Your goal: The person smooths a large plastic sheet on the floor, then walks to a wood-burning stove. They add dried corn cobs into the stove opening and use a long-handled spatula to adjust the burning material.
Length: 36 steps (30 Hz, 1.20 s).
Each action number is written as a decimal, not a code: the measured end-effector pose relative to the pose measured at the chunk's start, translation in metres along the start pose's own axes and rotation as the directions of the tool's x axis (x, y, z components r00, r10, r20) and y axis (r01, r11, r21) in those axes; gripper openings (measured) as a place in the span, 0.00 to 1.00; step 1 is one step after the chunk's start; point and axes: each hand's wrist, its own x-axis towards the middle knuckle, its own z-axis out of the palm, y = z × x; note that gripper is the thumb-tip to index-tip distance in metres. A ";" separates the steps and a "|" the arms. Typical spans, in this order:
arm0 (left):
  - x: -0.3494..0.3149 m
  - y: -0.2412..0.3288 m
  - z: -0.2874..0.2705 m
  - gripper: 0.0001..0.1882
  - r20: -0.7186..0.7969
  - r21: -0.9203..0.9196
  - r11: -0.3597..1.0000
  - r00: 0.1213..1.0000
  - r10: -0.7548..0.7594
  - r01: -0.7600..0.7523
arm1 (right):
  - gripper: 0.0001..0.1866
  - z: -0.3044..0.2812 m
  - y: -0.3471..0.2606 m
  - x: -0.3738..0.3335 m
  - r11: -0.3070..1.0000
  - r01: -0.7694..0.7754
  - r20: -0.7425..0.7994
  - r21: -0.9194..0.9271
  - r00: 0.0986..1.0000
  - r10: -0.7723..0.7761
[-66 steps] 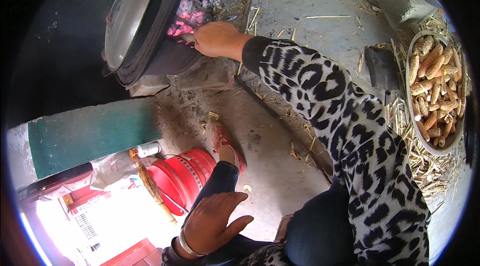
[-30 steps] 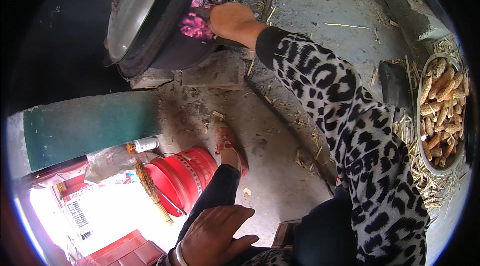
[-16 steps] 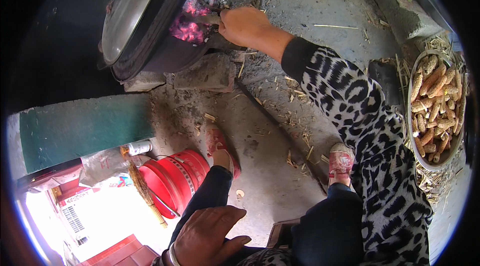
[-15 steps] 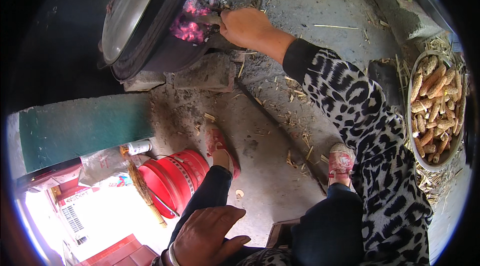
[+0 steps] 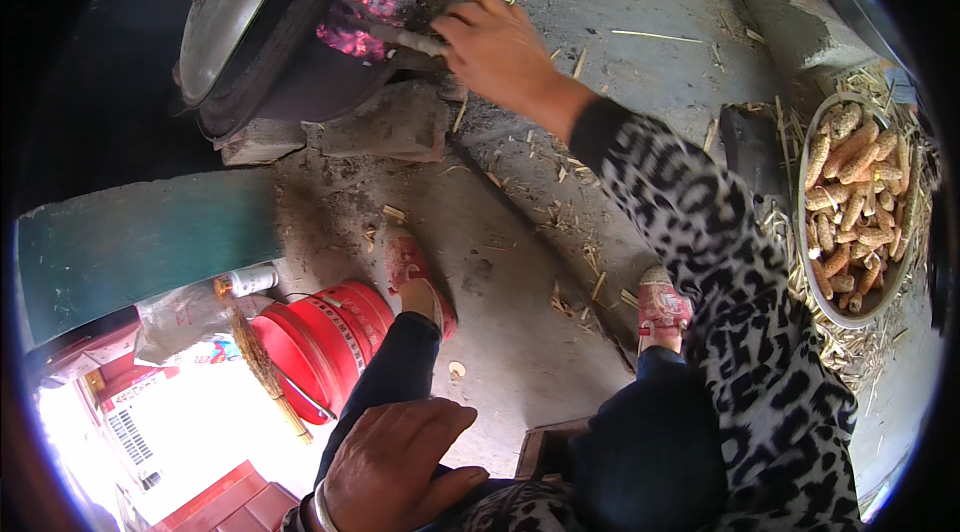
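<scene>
- Left hand [image 5: 400, 462], a silver bangle [image 5: 322, 507] at its wrist, lies palm down over the left leg, holding nothing visible, thumb apart from loosely bent fingers.
- Red bucket [image 5: 345, 332] stands on the floor [image 5: 490, 312] beside the left leg.
- Oval metal bowl [image 5: 862, 320] full of corncobs [image 5: 855, 197] sits well to the right, among straw.
- Right hand [image 5: 455, 30], reaching forward, is at the near end of a grey stick [image 5: 410, 39]; whether its fingers grip it or merely rest against it, I cannot tell.
- That stick points into glowing embers [image 5: 350, 40]. It is probably light, stiff and dry, perhaps brittle where charred; its outer end seems the safest hold, the inner being likely hot.
- Dark pot [image 5: 300, 82] with a metal lid [image 5: 240, 12] stands just left of the embers.
</scene>
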 end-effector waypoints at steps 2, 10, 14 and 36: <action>-0.001 0.003 0.000 0.28 -0.008 0.003 1.000 1.000 0.025 -0.025 | 0.14 -0.023 0.006 -0.046 0.996 -0.055 -0.067 0.071 0.996 0.060; -0.003 0.017 0.007 0.28 0.000 0.036 0.994 0.995 0.100 -0.100 | 0.12 -0.084 -0.049 -0.287 0.953 -0.301 0.481 0.023 0.840 0.253; -0.011 0.022 0.014 0.28 -0.026 0.049 0.990 0.991 0.132 -0.130 | 0.11 -0.103 -0.060 -0.331 0.965 -0.261 0.601 0.008 0.773 0.204; -0.005 0.027 0.040 0.22 -0.134 0.081 0.974 0.966 0.221 -0.212 | 0.15 -0.408 0.072 -0.360 0.544 -0.597 -0.208 -0.589 0.763 0.612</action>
